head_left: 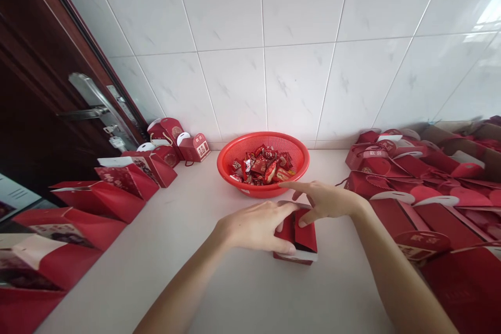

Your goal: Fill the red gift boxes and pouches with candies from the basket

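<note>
This looks most like a room in a home, though a small shop's back room cannot be excluded. The dark wooden door [31,73] has a house-style lever handle [88,113], with keys [116,141] hanging from its lock. Marbled white tiles [230,5] cover the wall, as in a kitchen or hallway. The plain white bench [176,282] bears a red plastic colander [250,142] of wrapped sweets [264,165] between rows of gift boxes [129,188].
</note>
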`<state>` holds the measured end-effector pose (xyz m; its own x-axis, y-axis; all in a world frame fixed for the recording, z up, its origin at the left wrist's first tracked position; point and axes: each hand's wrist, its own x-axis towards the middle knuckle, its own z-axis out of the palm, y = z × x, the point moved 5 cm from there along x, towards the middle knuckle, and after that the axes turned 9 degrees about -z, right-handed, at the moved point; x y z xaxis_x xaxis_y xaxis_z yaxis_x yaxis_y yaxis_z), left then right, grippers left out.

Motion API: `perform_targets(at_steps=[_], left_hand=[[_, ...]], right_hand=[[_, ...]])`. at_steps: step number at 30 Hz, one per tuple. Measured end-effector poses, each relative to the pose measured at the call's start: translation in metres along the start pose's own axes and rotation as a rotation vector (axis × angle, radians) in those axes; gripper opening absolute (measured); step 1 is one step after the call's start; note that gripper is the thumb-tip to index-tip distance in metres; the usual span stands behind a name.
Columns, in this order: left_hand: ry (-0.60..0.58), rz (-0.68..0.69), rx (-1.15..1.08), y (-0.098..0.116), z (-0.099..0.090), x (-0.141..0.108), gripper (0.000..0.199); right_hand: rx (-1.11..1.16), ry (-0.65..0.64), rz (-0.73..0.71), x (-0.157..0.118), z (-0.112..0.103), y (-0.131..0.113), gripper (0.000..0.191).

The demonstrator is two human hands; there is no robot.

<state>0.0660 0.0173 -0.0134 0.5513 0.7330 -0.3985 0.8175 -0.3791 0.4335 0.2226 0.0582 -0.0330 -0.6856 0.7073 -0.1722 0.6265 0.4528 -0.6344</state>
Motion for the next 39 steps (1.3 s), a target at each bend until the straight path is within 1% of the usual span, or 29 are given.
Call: perform_targets(at_steps=[2,4,6,9,11,18,23,27,30,33,35,39], left_hand=[[-0.005,0.017,-0.007,0.001,-0.001,0.0,0.064],[-0.009,0.023,-0.01,-0.001,-0.002,0.0,0.061],[0.001,0.011,-0.011,-0.004,-0.003,0.001,0.059],[0.037,-0.011,0.005,-0.009,-0.005,0.003,0.05],[0.055,-0.015,0.02,-0.011,-0.005,0.003,0.045],[0.047,-0.002,0.013,-0.01,-0.004,0.005,0.031],[0.044,-0.009,0.006,-0.012,-0.003,0.006,0.03],[0.037,0.02,-0.017,-0.01,-0.005,0.005,0.034],[0.019,0.053,-0.019,-0.008,-0.008,0.002,0.045],[-0.005,0.027,-0.025,-0.01,-0.01,0.001,0.052],[-0.019,-0.004,-0.019,-0.013,-0.009,0.001,0.049],[-0.021,-0.001,0.02,-0.014,-0.007,0.003,0.027]], right_hand=[[-0.016,0.006,0.01,0.0,0.0,0.001,0.103],[-0.024,0.009,0.004,0.0,-0.001,0.0,0.099],[-0.026,0.013,-0.007,0.0,-0.001,-0.001,0.09],[-0.038,0.019,-0.019,-0.001,-0.002,-0.002,0.072],[-0.051,0.017,-0.003,-0.001,-0.001,-0.002,0.067],[-0.095,-0.014,0.082,-0.001,-0.001,-0.004,0.067],[-0.092,-0.047,0.079,0.001,0.002,-0.005,0.068],[-0.079,-0.042,0.074,-0.001,0.001,-0.005,0.068],[-0.073,-0.036,0.079,-0.004,-0.001,-0.007,0.066],[-0.096,-0.04,0.074,-0.005,-0.002,-0.008,0.065],[-0.107,-0.04,0.06,-0.004,-0.003,-0.007,0.064],[-0.101,-0.028,0.025,-0.001,-0.003,-0.005,0.062]])
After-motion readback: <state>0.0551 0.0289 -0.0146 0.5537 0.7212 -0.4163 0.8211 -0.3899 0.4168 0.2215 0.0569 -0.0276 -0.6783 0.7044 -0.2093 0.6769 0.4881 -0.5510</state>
